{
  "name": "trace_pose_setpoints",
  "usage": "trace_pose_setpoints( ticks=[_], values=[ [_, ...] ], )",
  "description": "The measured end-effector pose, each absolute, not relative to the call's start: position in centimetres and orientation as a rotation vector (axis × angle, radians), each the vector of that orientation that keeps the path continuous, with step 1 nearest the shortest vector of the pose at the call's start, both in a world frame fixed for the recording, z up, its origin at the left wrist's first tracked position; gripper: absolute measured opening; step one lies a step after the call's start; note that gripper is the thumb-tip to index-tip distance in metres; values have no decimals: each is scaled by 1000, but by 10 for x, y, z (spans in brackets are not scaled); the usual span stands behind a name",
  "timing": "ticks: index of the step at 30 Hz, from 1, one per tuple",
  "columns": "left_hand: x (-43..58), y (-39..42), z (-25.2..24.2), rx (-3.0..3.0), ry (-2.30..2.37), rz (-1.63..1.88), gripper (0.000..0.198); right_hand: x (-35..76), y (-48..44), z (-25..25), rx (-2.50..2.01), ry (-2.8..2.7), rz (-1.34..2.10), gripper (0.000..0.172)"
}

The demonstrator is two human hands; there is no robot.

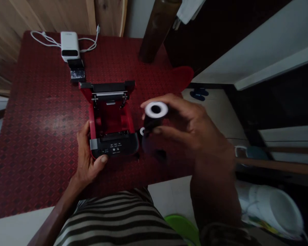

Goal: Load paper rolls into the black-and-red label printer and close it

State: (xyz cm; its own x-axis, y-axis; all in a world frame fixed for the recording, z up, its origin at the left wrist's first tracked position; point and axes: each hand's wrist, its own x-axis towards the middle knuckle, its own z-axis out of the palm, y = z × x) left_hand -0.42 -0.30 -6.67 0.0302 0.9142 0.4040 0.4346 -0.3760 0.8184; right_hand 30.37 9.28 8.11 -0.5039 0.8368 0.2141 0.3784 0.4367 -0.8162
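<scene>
A small red and black receipt printer (110, 119) sits on the table with its lid raised, and its red paper bay shows nothing inside. My left hand (88, 159) grips the printer's left front corner, thumb on the black front panel and fingers along the side. To the right of the printer, above the table, my right hand (184, 123) holds a paper roll (156, 110) between thumb and fingers. The roll's white ring-shaped end with a dark hole faces up; its side looks dark and blurred. A small white ring (142, 131) shows beside the printer, partly hidden by the roll.
On the red patterned table (41, 136) lie a white power bank (69, 44) with a white cable and a small black item (77, 72). A brown cylinder (156, 30) stands at the back. A red round seat (183, 77), slippers (199, 93) and a white bucket (282, 208) are at the right.
</scene>
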Motion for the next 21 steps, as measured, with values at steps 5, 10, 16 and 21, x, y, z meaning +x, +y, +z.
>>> trace_pose_setpoints(
  ticks=[5,10,16,21],
  values=[
    [-4,-4,-69,1831,1365,1334,98,238,90,70,-1062,-2478,501,26],
    [-3,-3,-71,1879,1375,1341,98,191,89,64,-1260,-2793,225,29],
    [-1,-4,-72,1904,1410,1301,102,178,101,64,-1438,-2853,294,35],
    [0,-4,-70,1903,1417,1301,102,177,114,49,-1491,-2865,419,36]
  ],
)
